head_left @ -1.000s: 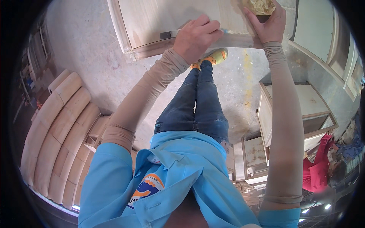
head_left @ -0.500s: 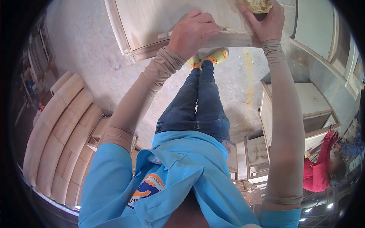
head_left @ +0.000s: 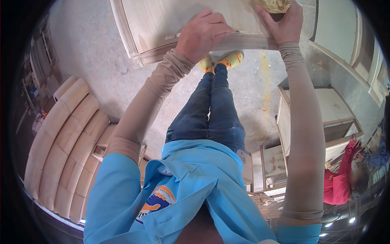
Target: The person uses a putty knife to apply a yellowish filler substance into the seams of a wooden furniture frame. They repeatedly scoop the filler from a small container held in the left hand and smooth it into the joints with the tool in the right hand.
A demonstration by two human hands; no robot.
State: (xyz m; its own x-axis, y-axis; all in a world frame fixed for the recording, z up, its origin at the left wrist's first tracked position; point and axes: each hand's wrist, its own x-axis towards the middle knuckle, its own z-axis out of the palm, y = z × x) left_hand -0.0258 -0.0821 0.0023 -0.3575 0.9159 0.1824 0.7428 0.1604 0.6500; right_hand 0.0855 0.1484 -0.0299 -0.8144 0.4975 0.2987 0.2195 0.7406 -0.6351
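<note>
- Grey concrete floor [head_left: 93, 53] fills the upper left and middle of the frame, with curved wooden pieces [head_left: 65, 130] stacked at the left.
- Pale wooden panel [head_left: 162, 18] with a raised border lies across the top centre.
- Left hand [head_left: 203, 35], top centre, is over the panel's near edge, fingers curled; a thin pale strip [head_left: 171, 36] shows just beside it. Whether its grip is clamped on anything, I cannot tell.
- Right hand [head_left: 289, 26], upper right, has its grip clamped around a round pot [head_left: 276, 5] with a crumpled yellowish top, partly cut off by the frame.
- Wooden cabinets [head_left: 337, 103] stand at the right; below them is a person in red [head_left: 340, 189].
- Yellow shoes [head_left: 233, 59] are on the floor, just below the panel in the frame.
</note>
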